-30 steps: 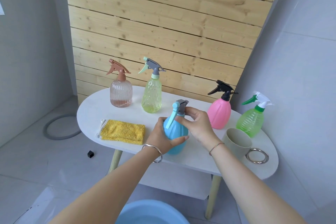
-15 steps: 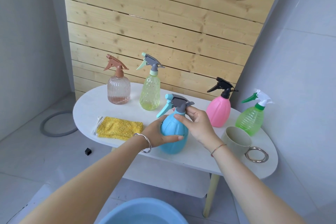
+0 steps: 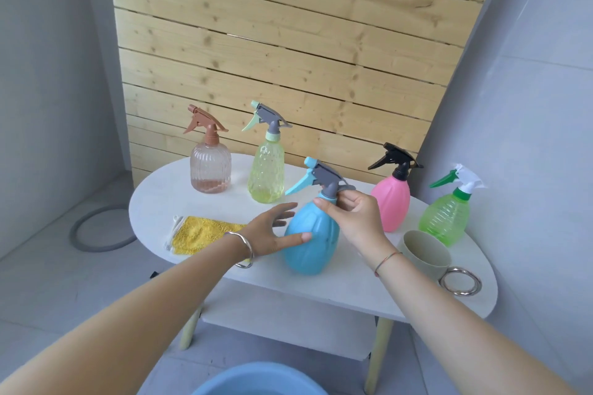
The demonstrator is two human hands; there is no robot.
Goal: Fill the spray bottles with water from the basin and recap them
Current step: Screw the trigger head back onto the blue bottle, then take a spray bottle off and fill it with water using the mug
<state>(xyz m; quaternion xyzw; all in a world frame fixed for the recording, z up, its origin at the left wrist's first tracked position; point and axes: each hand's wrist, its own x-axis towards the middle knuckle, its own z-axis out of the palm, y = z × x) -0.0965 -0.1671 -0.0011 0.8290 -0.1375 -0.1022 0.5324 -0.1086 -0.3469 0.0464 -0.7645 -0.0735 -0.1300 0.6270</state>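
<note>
1. Half a second ago the left hand (image 3: 272, 231) was wrapped round the belly of the round-bellied light-blue plastic spray bottle (image 3: 313, 240). Now its fingers are spread and nearly straight, and only the thumb lies on the bottle's side.
2. The right hand (image 3: 354, 215) still pinches the collar below the grey trigger head (image 3: 327, 175) between its thumb and curled fingers.
3. The bottle is opaque and ribbed lengthwise, with a teal trigger and nozzle tip, and its head is on.
4. It is at the front middle of the white oval table (image 3: 154, 202), between the fluffy yellow cloth (image 3: 205, 232) and the beige cup (image 3: 423, 250). Whether its base rests on the top cannot be told.
5. Its long axis is tilted, with the top leaning right. The nozzle points left, as before, toward the yellow-green clear bottle (image 3: 266, 170).
6. The rim of the round blue basin (image 3: 256, 378) shows at the bottom edge.
</note>
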